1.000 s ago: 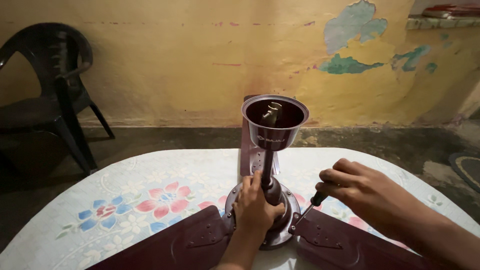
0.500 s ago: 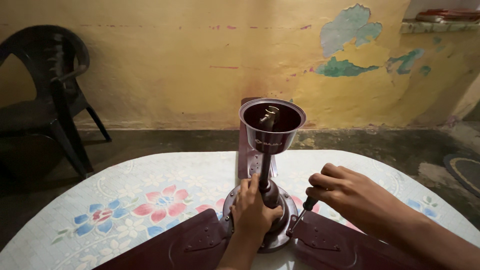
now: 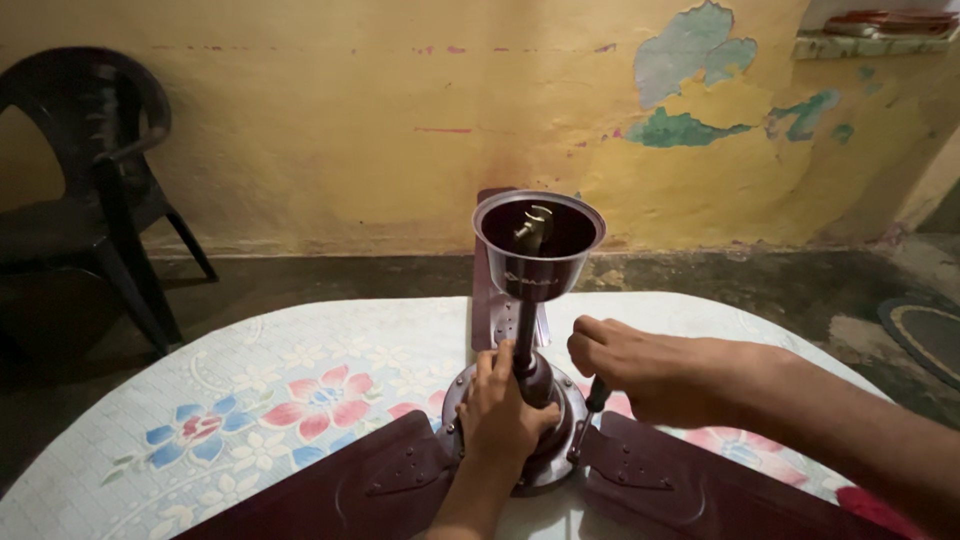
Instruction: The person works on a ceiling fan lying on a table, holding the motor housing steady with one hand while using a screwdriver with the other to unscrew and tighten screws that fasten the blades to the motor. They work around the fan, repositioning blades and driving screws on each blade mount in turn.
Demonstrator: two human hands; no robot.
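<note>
A dark maroon ceiling fan lies on the table with its motor hub (image 3: pixel 560 425) facing up. Its downrod (image 3: pixel 525 335) stands upright, topped by a cup-shaped canopy (image 3: pixel 538 245). Three blades spread out: one front left (image 3: pixel 340 490), one front right (image 3: pixel 700 490), one at the back (image 3: pixel 490 300). My left hand (image 3: pixel 505 415) grips the base of the rod on the hub. My right hand (image 3: pixel 650 365) holds a black-handled screwdriver (image 3: pixel 590 405), tip down at the hub's right edge where the right blade joins.
The table carries a white cloth with a flower print (image 3: pixel 250 410). A dark plastic chair (image 3: pixel 80 200) stands at the left by the yellow peeling wall (image 3: pixel 350 120). A shelf (image 3: pixel 870 40) sits at the top right, a round mat (image 3: pixel 925 335) on the floor at the right.
My right hand with the screwdriver has shifted slightly left, closer to the hub. The left hand keeps its grip on the rod base.
</note>
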